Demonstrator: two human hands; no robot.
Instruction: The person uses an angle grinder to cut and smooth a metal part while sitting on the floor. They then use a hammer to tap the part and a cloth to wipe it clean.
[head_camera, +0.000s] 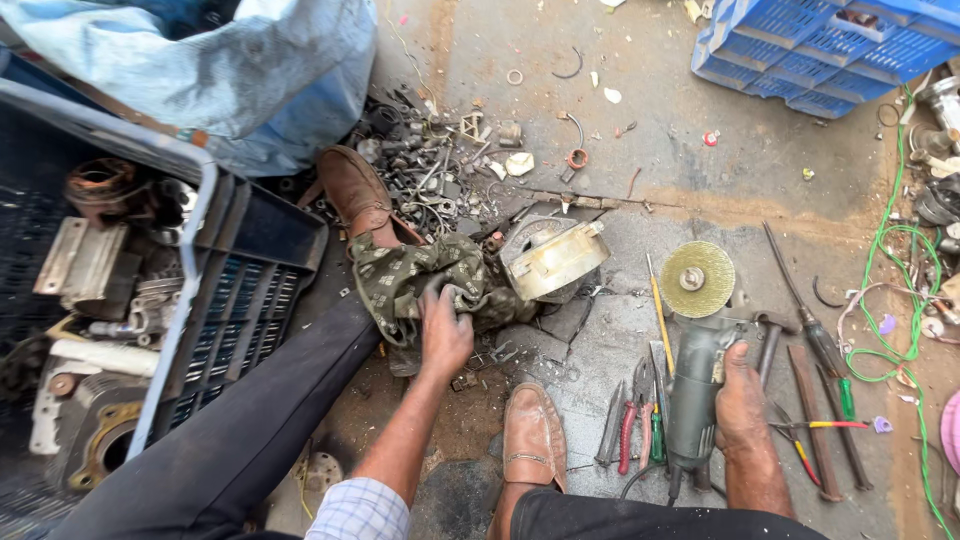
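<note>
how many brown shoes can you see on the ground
2. One brown shoe lies beside the patterned cloth under the left hand; the other shoe sits left of the grinder.

From my feed, blue crate (800, 45) cut off by the top edge, pink object (951, 430) clipped at the right, my right hand (740, 405) hiding part of the grinder body (692, 395), scrap pile (440, 165) too tangled to identify.

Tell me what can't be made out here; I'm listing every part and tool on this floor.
Head view only:
- Whatever lies under the rag: hidden by the cloth and the left hand.
- Grinder grip and switch: covered by the right hand.
- Scrap pile: pieces too small and tangled to tell apart.
- Blue crate: cut off by the top edge.
</note>
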